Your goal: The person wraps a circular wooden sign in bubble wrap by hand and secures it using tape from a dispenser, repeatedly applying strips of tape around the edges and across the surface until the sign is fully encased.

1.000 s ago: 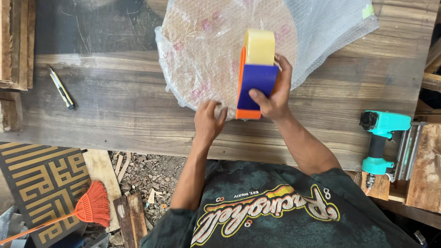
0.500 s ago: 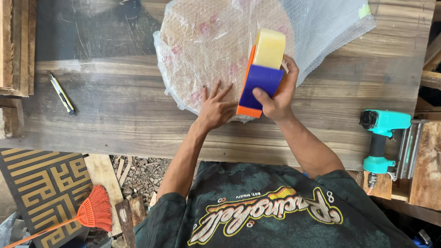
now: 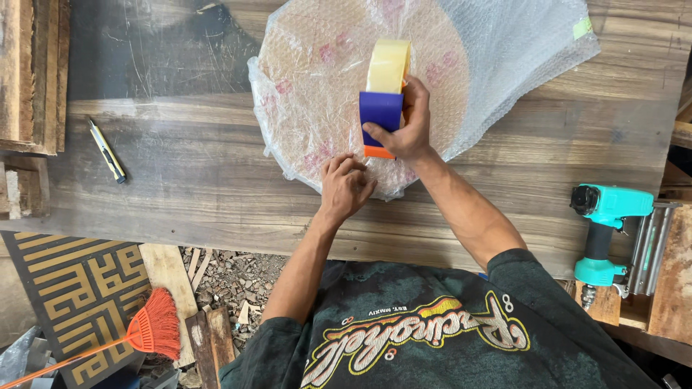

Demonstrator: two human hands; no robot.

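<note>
A dark wooden plank worktop (image 3: 216, 187) carries the things; a round disc wrapped in bubble wrap (image 3: 324, 79) lies flat on it, directly under the fingers (image 3: 346, 167) of the left hand, its loose wrap spreading beyond the right hand's fingers (image 3: 417, 101); a yellow-and-black utility knife (image 3: 107, 151) lies well to the left of them; a teal nail gun (image 3: 604, 230) rests at the worktop's edge, far to their right.
</note>
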